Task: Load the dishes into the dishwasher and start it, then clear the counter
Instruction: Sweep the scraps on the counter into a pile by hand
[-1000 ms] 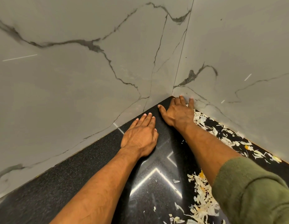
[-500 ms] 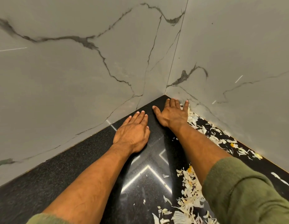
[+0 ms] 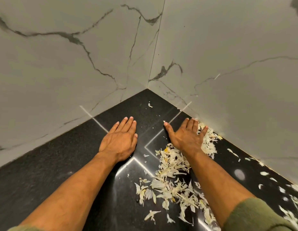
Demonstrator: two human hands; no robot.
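Counter: the black counter [image 3: 45, 172] is shiny and speckled, and it ends in a corner between two walls.
Walls: the grey marble walls [image 3: 61, 72] have dark veins.
Left hand: the left hand [image 3: 119, 140] lies flat on the counter, palm down, fingers straight and together.
Right hand: the right hand [image 3: 186, 137] lies flat too, fingers spread, with its outer fingers on the scraps near the right wall.
Scraps: the pale peel scraps [image 3: 171, 179] lie under and beside the right forearm.
Sleeve: a green sleeve [image 3: 254, 215] covers the right arm.

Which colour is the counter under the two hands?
Glossy black with fine speckles, the counter shows best in the head view.
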